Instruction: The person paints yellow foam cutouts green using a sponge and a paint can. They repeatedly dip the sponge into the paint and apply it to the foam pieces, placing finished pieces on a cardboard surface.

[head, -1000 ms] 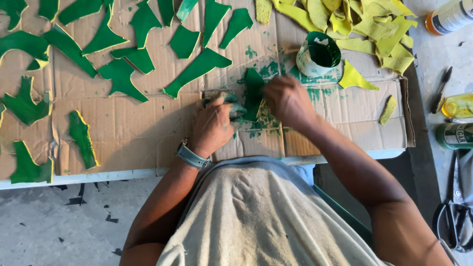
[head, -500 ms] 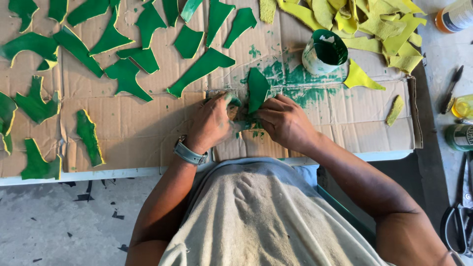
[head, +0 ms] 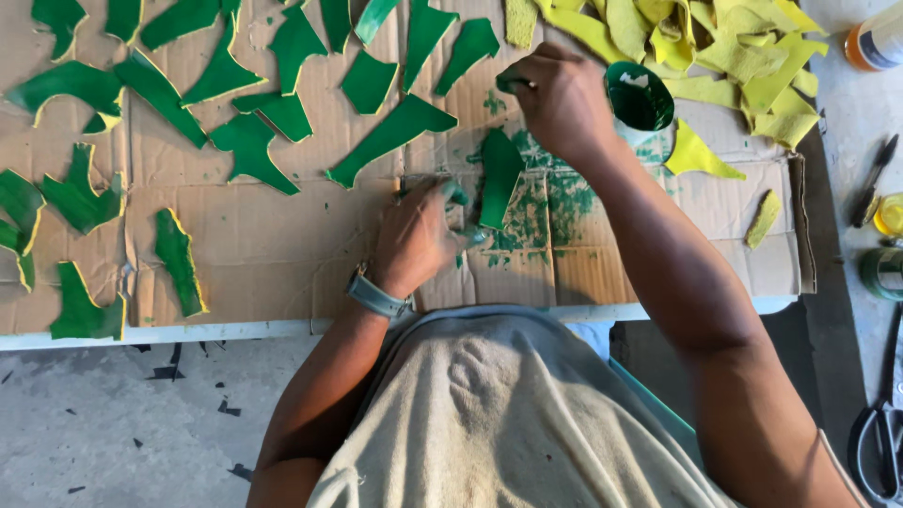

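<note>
Since half a second before, the right hand [head: 564, 99] had lifted off the green-painted, pointed foam piece [head: 499, 177] and travelled up toward the small paint-filled green pot [head: 640, 97], fingers closed round what looked like a thin brush handle; the tip was hidden. The left hand [head: 419, 235] lay on the flat brown cardboard sheet [head: 254, 245], its paint-stained fingertips pressing the piece's lower edge, pinning rather than gripping it. Finished green shapes [head: 395, 136] dried farther left, and unpainted yellow foam offcuts [head: 715, 47] were heaped beyond the pot. Good practice would seem to be a light load of paint, with the piece held flat.
</note>
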